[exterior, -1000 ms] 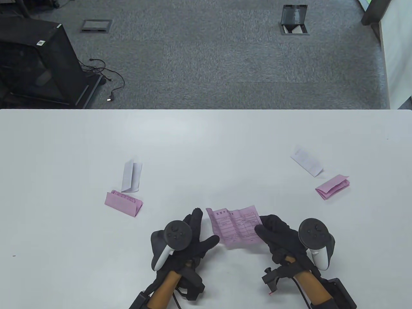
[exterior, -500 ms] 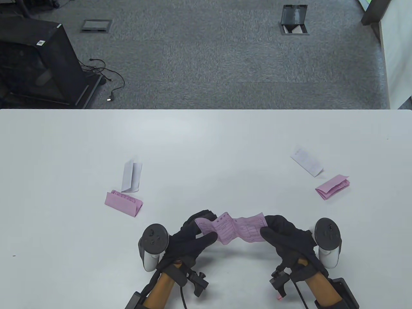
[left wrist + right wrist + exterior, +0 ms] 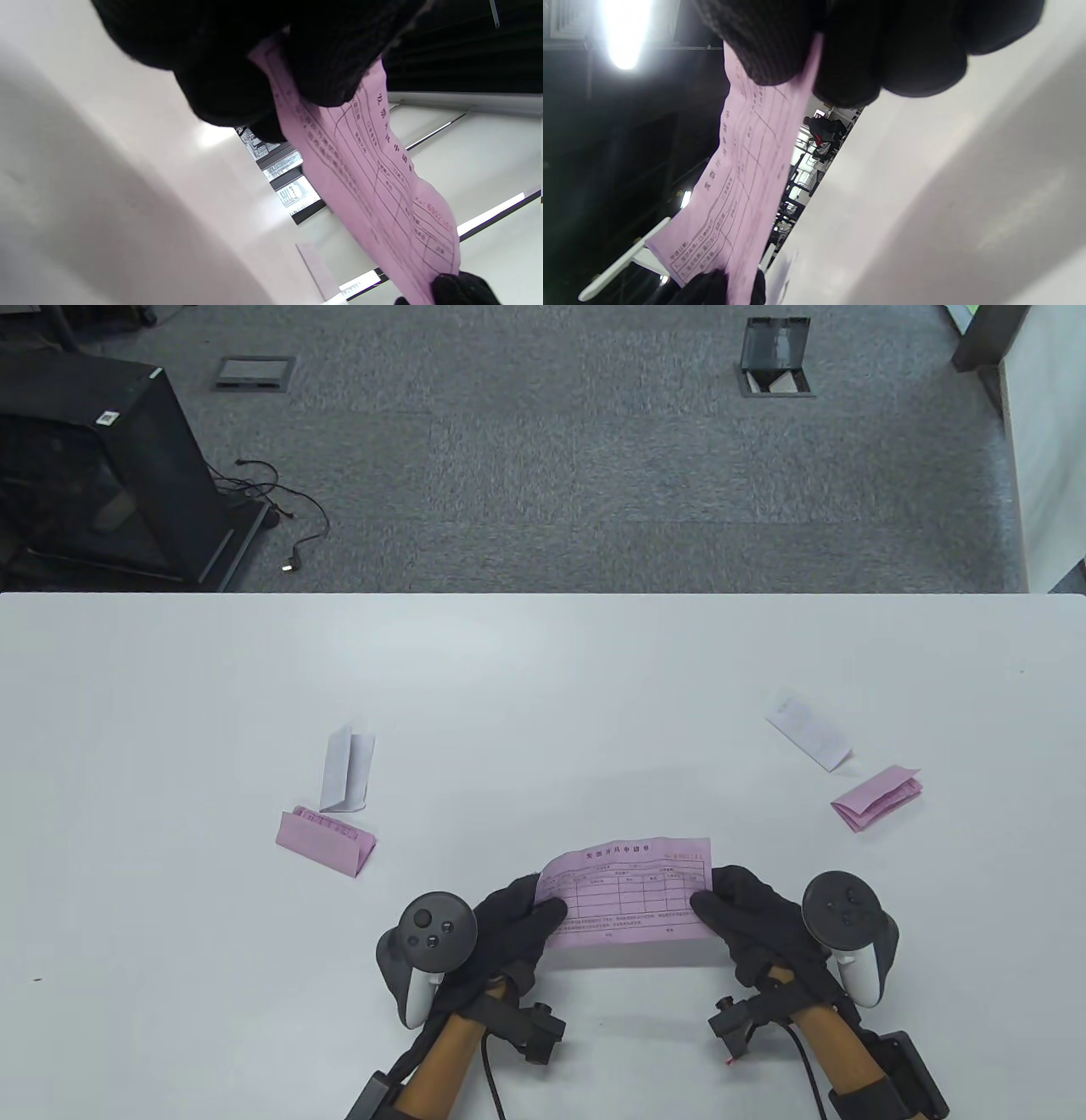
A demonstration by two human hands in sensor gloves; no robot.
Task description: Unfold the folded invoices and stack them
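A pink invoice (image 3: 629, 892) with a printed table is spread out flat between both hands, above the table's near edge. My left hand (image 3: 519, 918) pinches its left edge between thumb and fingers, and my right hand (image 3: 740, 914) pinches its right edge. The left wrist view shows the pink invoice (image 3: 365, 169) running away from the gloved fingers (image 3: 326, 63) to the other hand. In the right wrist view the same pink invoice (image 3: 742, 186) hangs stretched from the black fingers (image 3: 848, 63). It is lifted off the white table (image 3: 543, 687).
Folded invoices lie on the table: a white one (image 3: 347, 770) and a pink one (image 3: 326, 840) at the left, a white one (image 3: 808, 731) and a pink one (image 3: 876, 798) at the right. Beyond the table's far edge is grey carpet with a black cabinet (image 3: 102, 475).
The left hand has taken hold of the invoice's left edge. Both hands have pulled the crumpled, wavy sheet out into a flat, fully opened sheet.
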